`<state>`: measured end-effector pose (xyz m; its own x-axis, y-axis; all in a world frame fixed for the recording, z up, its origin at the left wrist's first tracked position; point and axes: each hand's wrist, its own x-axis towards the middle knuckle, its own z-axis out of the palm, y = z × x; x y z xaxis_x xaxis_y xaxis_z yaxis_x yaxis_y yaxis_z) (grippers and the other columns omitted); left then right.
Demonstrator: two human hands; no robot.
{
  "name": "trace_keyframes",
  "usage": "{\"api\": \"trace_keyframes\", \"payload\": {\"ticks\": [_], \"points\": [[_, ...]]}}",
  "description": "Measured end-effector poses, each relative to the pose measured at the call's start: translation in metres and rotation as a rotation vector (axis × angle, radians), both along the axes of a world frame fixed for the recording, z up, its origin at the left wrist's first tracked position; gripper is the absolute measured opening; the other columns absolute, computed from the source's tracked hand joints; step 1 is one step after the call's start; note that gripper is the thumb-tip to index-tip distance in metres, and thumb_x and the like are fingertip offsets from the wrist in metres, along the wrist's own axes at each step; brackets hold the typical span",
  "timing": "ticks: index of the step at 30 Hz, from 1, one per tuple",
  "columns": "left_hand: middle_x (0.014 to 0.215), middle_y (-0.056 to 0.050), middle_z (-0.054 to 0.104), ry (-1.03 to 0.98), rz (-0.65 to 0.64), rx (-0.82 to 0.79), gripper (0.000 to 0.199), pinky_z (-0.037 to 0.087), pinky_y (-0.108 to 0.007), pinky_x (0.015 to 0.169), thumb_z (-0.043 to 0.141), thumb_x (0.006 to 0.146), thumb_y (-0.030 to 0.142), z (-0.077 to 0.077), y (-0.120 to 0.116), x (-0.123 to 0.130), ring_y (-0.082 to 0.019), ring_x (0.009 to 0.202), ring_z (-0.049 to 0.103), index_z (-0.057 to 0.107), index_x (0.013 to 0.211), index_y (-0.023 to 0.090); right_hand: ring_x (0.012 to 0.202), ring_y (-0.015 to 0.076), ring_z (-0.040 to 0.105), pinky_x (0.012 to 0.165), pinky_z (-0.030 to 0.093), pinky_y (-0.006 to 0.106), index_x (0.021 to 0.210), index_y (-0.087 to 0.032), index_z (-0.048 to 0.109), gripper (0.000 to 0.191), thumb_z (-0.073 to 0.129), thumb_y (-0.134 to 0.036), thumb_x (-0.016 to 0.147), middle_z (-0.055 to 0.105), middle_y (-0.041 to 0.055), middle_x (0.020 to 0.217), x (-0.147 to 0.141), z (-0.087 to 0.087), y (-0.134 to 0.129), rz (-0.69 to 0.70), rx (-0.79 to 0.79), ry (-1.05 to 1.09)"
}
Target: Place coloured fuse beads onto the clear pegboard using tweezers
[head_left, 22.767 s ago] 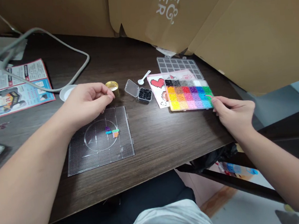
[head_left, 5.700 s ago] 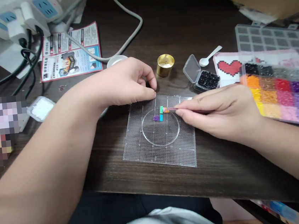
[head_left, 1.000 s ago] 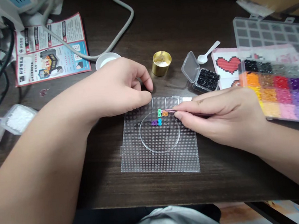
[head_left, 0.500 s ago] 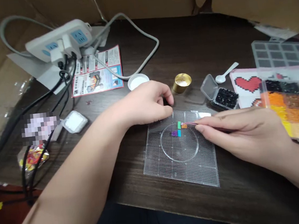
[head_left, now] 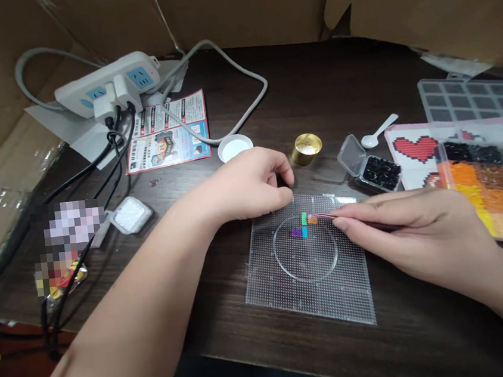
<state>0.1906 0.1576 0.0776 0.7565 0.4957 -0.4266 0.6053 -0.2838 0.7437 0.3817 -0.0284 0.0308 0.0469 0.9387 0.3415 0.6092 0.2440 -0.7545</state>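
From my remote view, the right hand (head_left: 423,242) pinches slim, dark pinkish tweezers (head_left: 321,215) between thumb and fingers, tips at a small patch of green, orange, purple and blue beads (head_left: 304,231). The patch sits on a square, clear plastic pegboard (head_left: 312,299) flat on the dark wooden table (head_left: 222,335). My left hand (head_left: 253,182) curls loosely over the board's far edge, thumb and forefinger slightly apart; contact I can't tell. Beyond stands a round gold metal tin (head_left: 306,159).

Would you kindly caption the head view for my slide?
Right hand holds tweezers at colored beads on a clear pegboard; left hand at its far edge.
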Motion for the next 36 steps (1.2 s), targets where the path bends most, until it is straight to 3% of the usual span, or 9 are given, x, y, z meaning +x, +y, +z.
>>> {"api": "trace_keyframes", "payload": {"ticks": [8, 14, 22, 26, 30, 36], "points": [[0.058, 0.007, 0.058, 0.017, 0.024, -0.016, 0.022, 0.036, -0.027, 0.052, 0.075, 0.078, 0.013, -0.003, 0.002, 0.001, -0.01, 0.05, 0.048, 0.07, 0.097, 0.023, 0.072, 0.0189, 0.087, 0.049, 0.064, 0.022, 0.107, -0.029, 0.096, 0.027, 0.08, -0.009, 0.098, 0.09, -0.0001, 0.091, 0.0, 0.002, -0.002, -0.006, -0.015, 0.001], [0.058, 0.007, 0.058, 0.06, -0.002, 0.002, 0.023, 0.035, -0.026, 0.052, 0.077, 0.077, 0.015, -0.001, 0.004, 0.001, -0.011, 0.051, 0.047, 0.071, 0.098, 0.023, 0.069, 0.0165, 0.084, 0.058, 0.065, 0.022, 0.106, -0.023, 0.096, 0.021, 0.079, -0.013, 0.1, 0.09, 0.0022, 0.091, -0.001, 0.001, -0.001, 0.006, -0.068, 0.091], [0.055, 0.007, 0.05, 0.103, 0.048, 0.054, 0.025, 0.027, -0.026, 0.051, 0.084, 0.084, 0.044, -0.01, 0.014, 0.001, -0.014, 0.053, 0.04, 0.073, 0.102, 0.031, 0.066, 0.0106, 0.069, 0.061, 0.054, 0.023, 0.104, -0.014, 0.095, 0.025, 0.074, -0.028, 0.104, 0.081, 0.0015, 0.077, 0.004, -0.007, 0.006, 0.082, -0.163, 0.29], [0.056, 0.005, 0.053, 0.079, 0.02, 0.003, 0.023, 0.032, -0.026, 0.053, 0.084, 0.08, 0.035, -0.007, 0.012, 0.001, -0.013, 0.054, 0.044, 0.071, 0.097, 0.026, 0.059, 0.0098, 0.066, 0.057, 0.051, 0.022, 0.104, -0.013, 0.095, 0.023, 0.075, -0.024, 0.104, 0.077, 0.0005, 0.07, 0.002, -0.006, 0.003, 0.094, -0.098, 0.257], [0.059, 0.007, 0.055, 0.018, -0.005, -0.067, 0.025, 0.035, -0.022, 0.053, 0.082, 0.08, 0.022, -0.003, 0.012, 0.0, -0.01, 0.053, 0.046, 0.07, 0.101, 0.022, 0.067, 0.0148, 0.081, 0.058, 0.06, 0.022, 0.108, -0.018, 0.096, 0.019, 0.077, -0.018, 0.103, 0.089, 0.0055, 0.089, 0.0, -0.002, -0.001, 0.045, -0.07, 0.173], [0.058, 0.007, 0.056, 0.036, -0.013, -0.104, 0.025, 0.037, -0.023, 0.049, 0.082, 0.082, 0.015, -0.002, 0.016, 0.0, -0.01, 0.048, 0.047, 0.071, 0.103, 0.023, 0.073, 0.0166, 0.087, 0.062, 0.069, 0.02, 0.106, -0.026, 0.096, 0.022, 0.082, -0.012, 0.098, 0.091, 0.0015, 0.096, 0.0, 0.001, -0.001, -0.013, -0.04, 0.107]]}}
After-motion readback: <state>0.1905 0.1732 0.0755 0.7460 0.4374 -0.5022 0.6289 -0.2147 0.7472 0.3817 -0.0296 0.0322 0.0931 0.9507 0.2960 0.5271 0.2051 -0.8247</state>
